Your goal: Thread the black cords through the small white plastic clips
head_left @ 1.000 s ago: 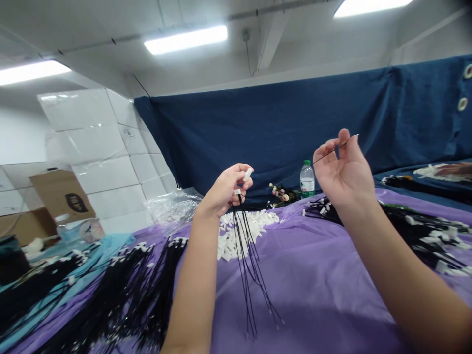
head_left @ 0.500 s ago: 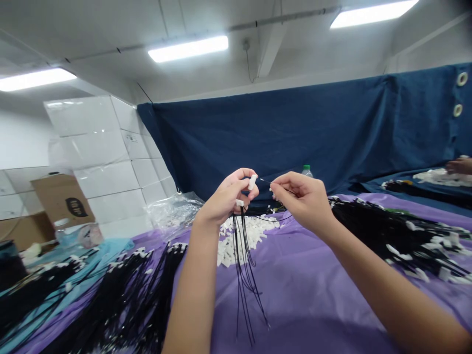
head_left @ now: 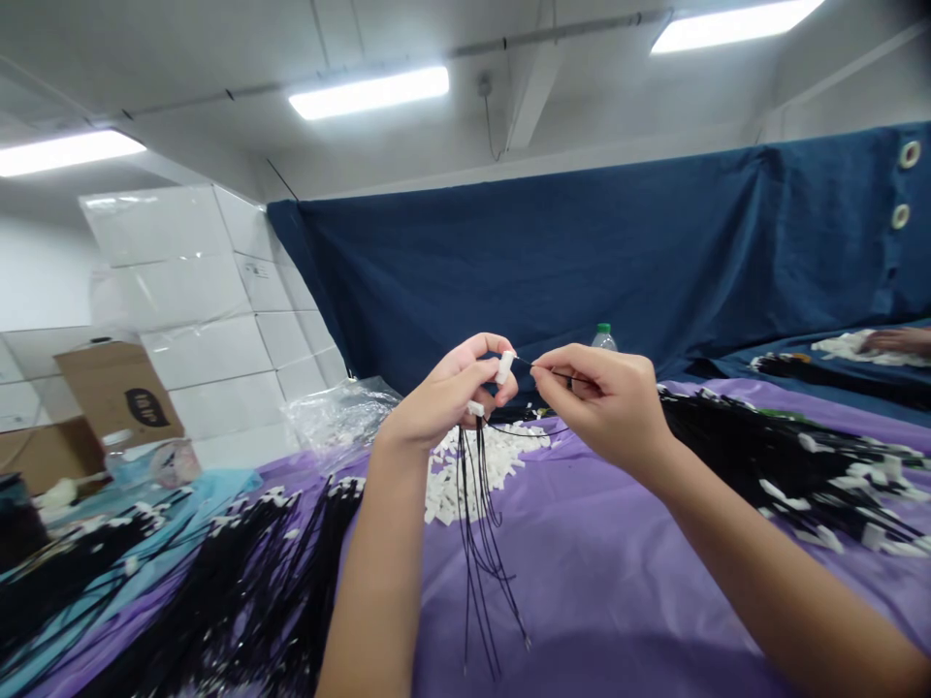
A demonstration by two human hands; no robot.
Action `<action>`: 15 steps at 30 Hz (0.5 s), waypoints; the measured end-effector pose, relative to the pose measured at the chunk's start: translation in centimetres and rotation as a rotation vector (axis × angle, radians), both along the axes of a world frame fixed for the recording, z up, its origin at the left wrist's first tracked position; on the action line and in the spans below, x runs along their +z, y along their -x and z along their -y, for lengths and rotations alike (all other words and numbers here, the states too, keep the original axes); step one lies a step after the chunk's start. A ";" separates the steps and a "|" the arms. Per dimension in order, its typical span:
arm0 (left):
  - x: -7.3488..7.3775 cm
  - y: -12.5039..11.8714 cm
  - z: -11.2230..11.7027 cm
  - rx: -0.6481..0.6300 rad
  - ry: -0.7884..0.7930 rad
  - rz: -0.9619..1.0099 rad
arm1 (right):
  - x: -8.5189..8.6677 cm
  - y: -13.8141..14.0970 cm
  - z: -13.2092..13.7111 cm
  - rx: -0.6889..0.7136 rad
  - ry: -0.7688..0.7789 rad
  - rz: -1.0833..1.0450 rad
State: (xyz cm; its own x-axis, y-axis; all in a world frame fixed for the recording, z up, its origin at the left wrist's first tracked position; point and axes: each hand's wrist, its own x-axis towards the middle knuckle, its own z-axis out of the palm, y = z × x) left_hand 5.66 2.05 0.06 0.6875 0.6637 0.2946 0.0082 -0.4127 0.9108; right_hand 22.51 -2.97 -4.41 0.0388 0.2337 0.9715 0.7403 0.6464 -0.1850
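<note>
My left hand pinches a small white plastic connector housing between thumb and fingertips. Lower in the same hand sits a second white housing, from which several thin black wires hang down. My right hand is closed in a pinch on a thin black wire, whose tip meets the upper right end of the pinched housing. How deep the tip sits inside cannot be made out. A strand of wire also runs between the two hands, below the fingers.
A heap of white housings lies on the purple cloth. Bundles of black wires with white ends lie at the left and right. Behind stand a green-capped bottle and a clear plastic bag. Another person's hand is far right.
The wire tip, apart from the housing before, now reaches it. My hands have come slightly closer together. The other person's hand at far right has shifted left and down.
</note>
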 end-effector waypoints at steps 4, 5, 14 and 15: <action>0.0 0.1 0.3 -0.032 0.001 -0.006 | -0.1 0.0 0.3 -0.110 -0.137 0.089; 0.1 0.1 0.3 -0.039 -0.004 -0.014 | -0.1 0.0 0.4 -0.140 -0.157 0.113; -0.3 0.1 -0.1 -0.090 -0.056 -0.014 | -0.4 0.2 0.3 -0.269 -0.107 0.208; -0.3 0.1 -0.1 -0.091 -0.069 -0.011 | -0.5 0.3 0.1 -0.268 -0.099 0.204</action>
